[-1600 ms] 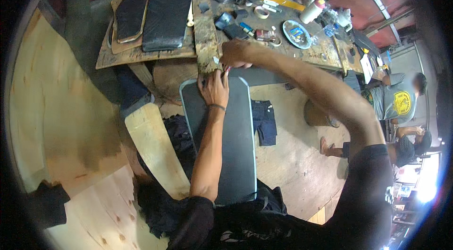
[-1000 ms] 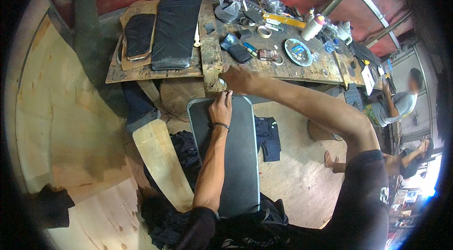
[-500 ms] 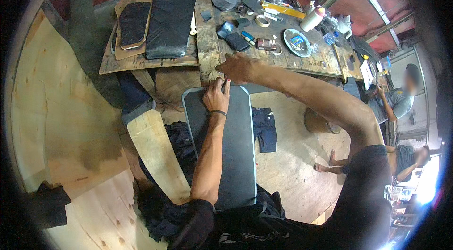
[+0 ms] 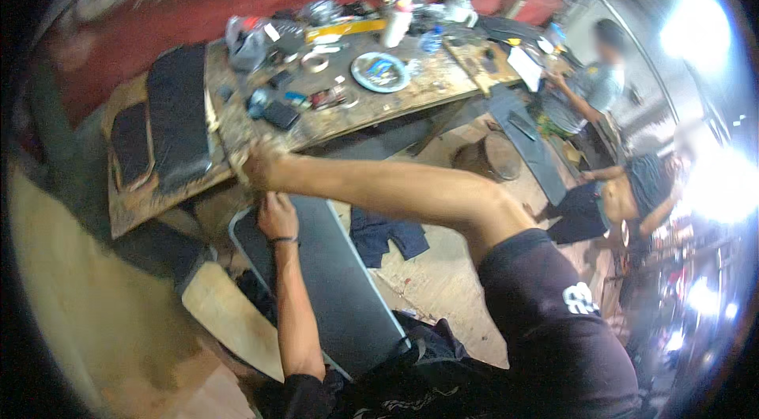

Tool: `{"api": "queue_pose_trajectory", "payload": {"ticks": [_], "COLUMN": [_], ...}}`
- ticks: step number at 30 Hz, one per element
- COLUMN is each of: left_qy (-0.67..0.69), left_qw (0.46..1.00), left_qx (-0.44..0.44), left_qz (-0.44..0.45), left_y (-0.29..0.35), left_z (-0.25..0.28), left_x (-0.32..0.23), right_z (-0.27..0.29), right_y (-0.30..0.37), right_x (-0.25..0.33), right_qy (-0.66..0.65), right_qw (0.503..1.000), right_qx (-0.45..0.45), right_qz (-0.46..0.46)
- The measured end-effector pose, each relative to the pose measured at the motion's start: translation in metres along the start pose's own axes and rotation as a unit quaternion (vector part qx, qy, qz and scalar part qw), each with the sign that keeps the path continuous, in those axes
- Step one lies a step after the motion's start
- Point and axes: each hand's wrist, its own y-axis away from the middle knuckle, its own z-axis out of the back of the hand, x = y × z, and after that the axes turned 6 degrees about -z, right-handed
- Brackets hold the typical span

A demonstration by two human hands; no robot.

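A long black panel (image 4: pixel 344 277) with a pale blue edge and rounded corners slopes from near my body toward the workbench (image 4: pixel 340 122). My left hand (image 4: pixel 278 216), with a dark band at the wrist, is at the panel's far end, its fingers curled closed; what they hold is hidden. Just above it, my right hand (image 4: pixel 263 166) reaches across from the right to the bench edge. Motion blurs its fingers, so their grip is unclear. Two black-covered boards (image 4: pixel 178 118) lie on the bench to the left.
On the bench are a blue-rimmed plate (image 4: pixel 379 85), a white bottle (image 4: pixel 397 24), a tape roll (image 4: pixel 315 62) and plastic bags. Dark folded cloth (image 4: pixel 385 237) lies on the floor beside the panel. A round stool (image 4: pixel 486 156) stands behind, and two people are at the right.
My view has swung right, so the bench and panel appear farther left and tilted. Both hands remain near the panel's far end, and the right one is now blurred.
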Motion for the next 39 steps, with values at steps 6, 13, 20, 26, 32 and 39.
{"api": "queue_pose_trajectory", "payload": {"ticks": [6, 13, 20, 26, 32, 39], "left_qy": [-0.036, -0.001, 0.037, 0.009, -0.034, 0.052], "left_qw": [0.997, 0.999, 0.998, 1.0, 0.998, 0.998], "left_qx": [-0.039, -0.031, -0.046, -0.018, 0.044, -0.038], "left_qz": [-0.05, -0.029, 0.009, 0.018, 0.016, -0.01], "left_y": [-0.007, -0.001, -0.005, 0.0, 0.0, -0.003], "left_z": [-0.003, -0.006, -0.009, 0.0, 0.006, 0.0], "left_x": [0.004, 0.015, 0.02, 0.013, 0.01, 0.01], "right_z": [0.008, 0.002, 0.003, 0.006, 0.013, 0.017], "right_y": [-0.006, -0.01, -0.002, 0.007, -0.007, -0.012], "right_x": [-0.029, -0.017, -0.005, 0.015, 0.018, -0.001], "right_qy": [-0.073, -0.103, -0.106, -0.06, -0.06, -0.11], "right_qw": [0.997, 0.994, 0.994, 0.998, 0.997, 0.99], "right_qx": [0.028, 0.025, 0.028, 0.029, 0.039, 0.054], "right_qz": [-0.013, 0.019, 0.029, 0.02, 0.041, -0.065]}}
